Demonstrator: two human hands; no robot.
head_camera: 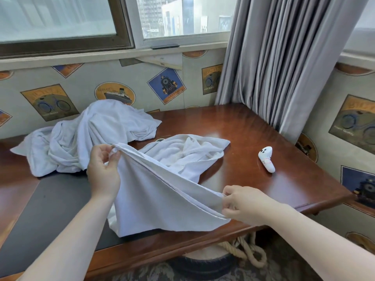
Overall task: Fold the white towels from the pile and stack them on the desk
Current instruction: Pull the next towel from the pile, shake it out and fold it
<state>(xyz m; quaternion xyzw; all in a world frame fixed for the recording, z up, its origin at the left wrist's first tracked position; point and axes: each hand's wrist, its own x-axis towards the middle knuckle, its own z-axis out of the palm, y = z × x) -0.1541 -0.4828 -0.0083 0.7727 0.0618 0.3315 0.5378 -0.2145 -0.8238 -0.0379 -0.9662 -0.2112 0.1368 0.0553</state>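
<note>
Towel [162, 199]: edge pinched by left hand [103, 171] and right hand [243, 203], stretched over near counter [263, 128]. Step: opening out. Next, judged: align corners. Pile [81, 136] far left.

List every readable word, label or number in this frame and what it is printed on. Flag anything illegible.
"Finest Quality": apparently this, small, on the bicycle emblem of the wallpaper.
"EXPRESS": faint and uncertain, on the blue locomotive emblem.
Ship emblem: arched lettering too blurred to read.
Bicycle emblem's large arched word: illegible.
White controller: red marks, not readable.
Towels, desk: no text.
</note>
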